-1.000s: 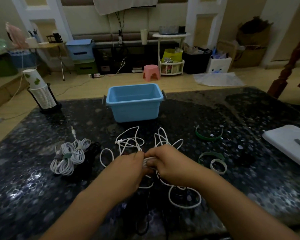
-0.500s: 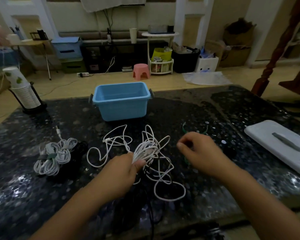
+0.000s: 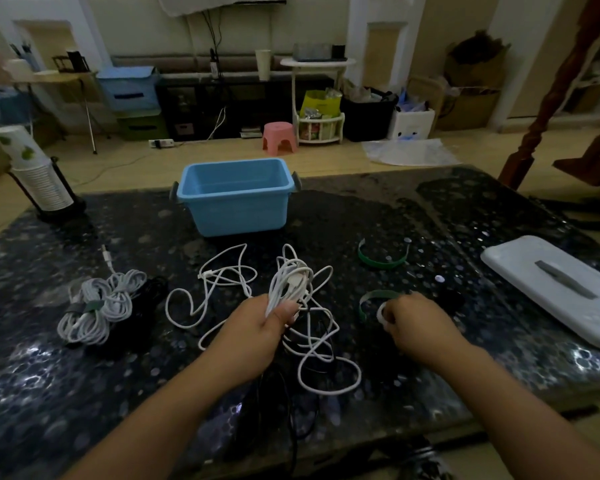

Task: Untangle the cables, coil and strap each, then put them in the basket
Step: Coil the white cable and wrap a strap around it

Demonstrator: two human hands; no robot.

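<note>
1. The person's left hand (image 3: 257, 327), at centre frame, has its fingers curled round a gathered bunch of white cable (image 3: 288, 285). The bunch rises out of the top of the fist, with the thumb pressed across its lower end.
2. Loose loops of the same white cable (image 3: 326, 375) trail onto the dark speckled glossy tabletop (image 3: 430, 216), below and to the right of that fist. More loops (image 3: 219, 275) lie to its upper left.
3. The right hand (image 3: 416, 323), right of centre, has its fingertips closed on a small white strap ring (image 3: 381, 315). A curved green strap (image 3: 371, 297) lies just beside those fingertips, on their left. Whether the fingers also touch it cannot be told.
4. A second green strap (image 3: 381, 261), bent in an open arc, lies on the tabletop above the right hand, apart from it.
5. A coiled white cable bundle bound with a dark strap (image 3: 94, 306) rests at centre left, beside a black cable (image 3: 149, 289).
6. The light blue rectangular plastic basket (image 3: 236, 199) stands at upper centre, beyond the cables.
7. A white flat lid with a grey handle (image 3: 551, 289) lies at the right edge.
</note>
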